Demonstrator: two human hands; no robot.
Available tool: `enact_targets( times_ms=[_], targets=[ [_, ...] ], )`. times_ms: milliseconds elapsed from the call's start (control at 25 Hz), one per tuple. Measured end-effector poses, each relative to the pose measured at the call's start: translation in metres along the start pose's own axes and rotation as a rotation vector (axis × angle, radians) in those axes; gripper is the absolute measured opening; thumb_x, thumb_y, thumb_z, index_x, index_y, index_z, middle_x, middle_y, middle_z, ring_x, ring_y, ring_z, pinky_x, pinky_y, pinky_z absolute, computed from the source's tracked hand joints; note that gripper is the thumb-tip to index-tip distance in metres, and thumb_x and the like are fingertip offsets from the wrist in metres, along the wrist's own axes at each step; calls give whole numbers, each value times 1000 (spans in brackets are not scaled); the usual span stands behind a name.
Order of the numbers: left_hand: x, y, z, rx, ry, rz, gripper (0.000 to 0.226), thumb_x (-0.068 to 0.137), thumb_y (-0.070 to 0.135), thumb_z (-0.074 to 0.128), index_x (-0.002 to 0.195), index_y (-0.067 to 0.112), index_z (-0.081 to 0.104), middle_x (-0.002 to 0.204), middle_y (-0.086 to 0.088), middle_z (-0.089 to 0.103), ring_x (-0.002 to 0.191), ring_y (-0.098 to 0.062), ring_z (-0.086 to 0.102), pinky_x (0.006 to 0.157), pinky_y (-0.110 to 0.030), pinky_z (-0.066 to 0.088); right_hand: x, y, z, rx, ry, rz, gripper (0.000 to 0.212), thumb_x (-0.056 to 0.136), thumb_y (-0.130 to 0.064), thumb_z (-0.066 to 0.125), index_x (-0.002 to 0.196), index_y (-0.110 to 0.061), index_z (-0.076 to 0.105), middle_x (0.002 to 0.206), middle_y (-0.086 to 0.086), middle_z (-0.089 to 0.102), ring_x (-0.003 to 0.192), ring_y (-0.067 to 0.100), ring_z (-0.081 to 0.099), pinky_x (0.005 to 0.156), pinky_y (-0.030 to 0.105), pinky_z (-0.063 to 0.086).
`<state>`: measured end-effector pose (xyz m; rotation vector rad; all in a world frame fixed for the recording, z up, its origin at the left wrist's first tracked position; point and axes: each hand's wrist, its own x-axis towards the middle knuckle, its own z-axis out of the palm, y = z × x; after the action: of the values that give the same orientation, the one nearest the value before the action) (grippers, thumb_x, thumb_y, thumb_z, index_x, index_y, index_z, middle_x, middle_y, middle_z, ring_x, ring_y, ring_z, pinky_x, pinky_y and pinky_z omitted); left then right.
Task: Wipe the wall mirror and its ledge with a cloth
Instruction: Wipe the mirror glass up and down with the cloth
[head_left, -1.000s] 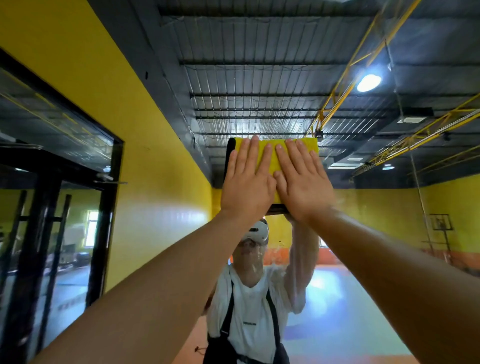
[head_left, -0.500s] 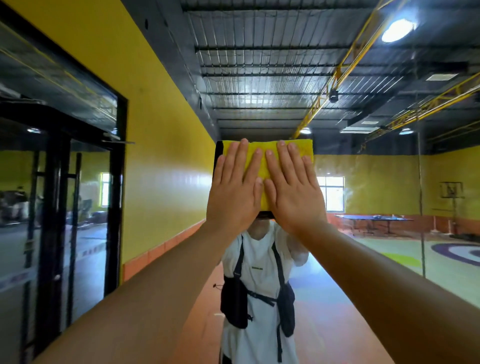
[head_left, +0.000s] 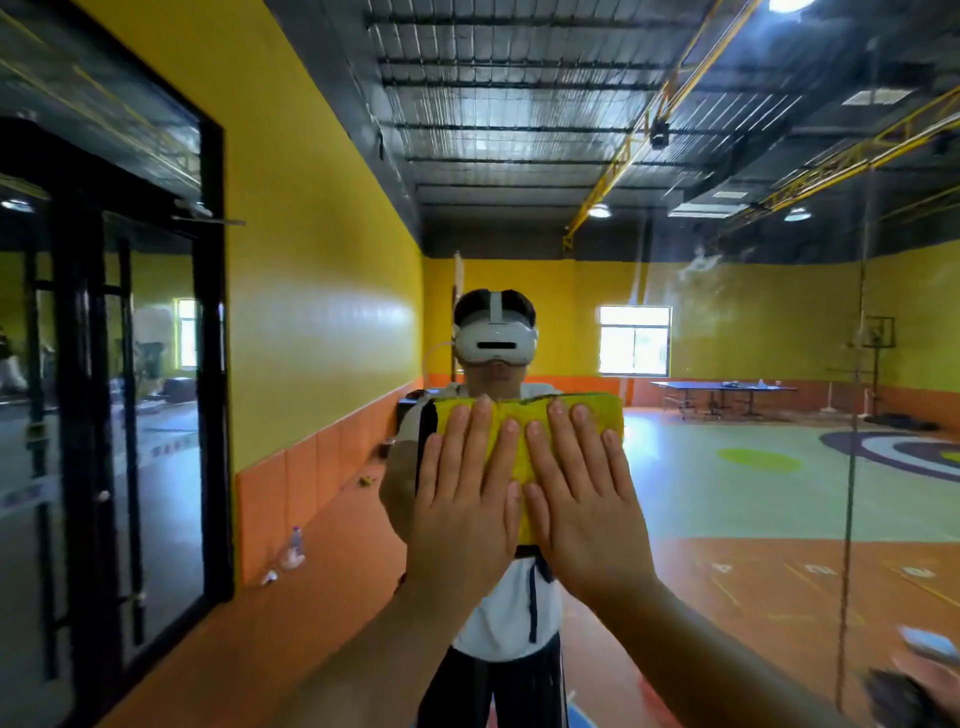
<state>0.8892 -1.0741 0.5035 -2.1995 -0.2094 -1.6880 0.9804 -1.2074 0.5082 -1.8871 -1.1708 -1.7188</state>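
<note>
Lower now, both hands (head_left: 524, 499) flat atop cloth (head_left: 592, 410) on mirror (head_left: 727, 338)

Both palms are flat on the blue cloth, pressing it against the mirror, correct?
Not quite: the cloth is yellow, not blue. The head view shows the left hand and right hand side by side, flat on it, pressing it against the mirror.

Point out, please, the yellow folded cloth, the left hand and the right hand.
yellow folded cloth (head_left: 592, 410): head view, upper right corner of the fabric.
left hand (head_left: 462, 525): head view, back of the hand.
right hand (head_left: 587, 519): head view, back of the hand.
</note>
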Motion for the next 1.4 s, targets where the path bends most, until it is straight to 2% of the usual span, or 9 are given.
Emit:
enact_targets(
  times_ms=[120, 360, 480, 760, 880, 960, 1080, 1200, 1400],
  targets=[
    [-68, 12, 12, -16, -29, 14, 57, 111, 39, 27, 162, 13, 24, 169, -16, 19, 156, -37, 18, 125, -55, 19, -63, -22, 11, 14, -61, -3, 55, 110, -35, 30, 158, -9, 31, 167, 17, 23, 155, 37, 20, 118, 61, 32],
    [-224, 42, 39, -124, -153, -17, 62, 109, 36, 31, 164, 15, 12, 171, -16, 3, 158, -36, 7, 127, -55, 6, -213, -69, 38, 29, -158, -9, 63, 106, -38, 38, 161, -13, 19, 171, 13, 6, 157, 35, 11, 127, 53, 8],
    [-308, 58, 50, -169, -215, -26, 67, 107, 35, 37, 164, 16, 9, 171, -14, -4, 158, -35, 2, 128, -52, 2, -295, -91, 47, 41, -238, -40, 72, 102, -39, 44, 162, -12, 15, 171, 14, 2, 157, 35, 9, 127, 53, 7],
    [-492, 89, 69, -214, -424, -2, 71, 107, 39, 37, 164, 20, 0, 170, -11, -17, 158, -29, -11, 128, -46, -8, -477, -141, 63, 64, -408, -42, 68, 107, -43, 46, 162, -14, 18, 171, 11, -1, 158, 31, 7, 127, 51, 10],
    [-554, 100, 73, -195, -518, 14, 89, 100, 32, 60, 164, 22, -2, 170, -9, -18, 158, -27, -13, 128, -45, -7, -537, -155, 67, 71, -484, -50, 72, 107, -40, 49, 163, -16, 12, 171, 11, -3, 158, 30, 6, 127, 51, 11],
    [-577, 100, 70, -185, -531, 57, 94, 92, 16, 74, 164, 22, 12, 171, -11, -8, 159, -30, -3, 129, -47, 4, -560, -159, 69, 56, -516, -48, 71, 108, -36, 49, 163, -16, 9, 171, 10, -7, 158, 30, 2, 128, 50, 7],
    [-592, 95, 66, -204, -529, 125, 87, 92, 0, 69, 162, 23, 24, 172, -12, -1, 159, -33, 5, 128, -48, 11, -576, -161, 69, 51, -527, -58, 68, 106, -23, 45, 163, -17, 10, 171, 9, -8, 158, 28, -1, 128, 48, 5],
    [-596, 100, 66, -211, -565, 103, 92, 87, 3, 78, 161, 22, 28, 171, -15, 3, 158, -35, 9, 128, -49, 13, -584, -157, 68, 68, -529, -72, 68, 102, -17, 42, 163, -18, 12, 171, 6, -7, 158, 25, -1, 129, 46, 5],
    [-600, 126, 68, -218, -619, 43, 91, 90, 4, 76, 162, 21, 22, 171, -16, -6, 158, -38, 1, 128, -52, 6, -592, -134, 67, 131, -506, -81, 66, 103, -18, 48, 162, -25, 20, 172, -1, 3, 158, 17, 7, 128, 40, 9]
  ],
)
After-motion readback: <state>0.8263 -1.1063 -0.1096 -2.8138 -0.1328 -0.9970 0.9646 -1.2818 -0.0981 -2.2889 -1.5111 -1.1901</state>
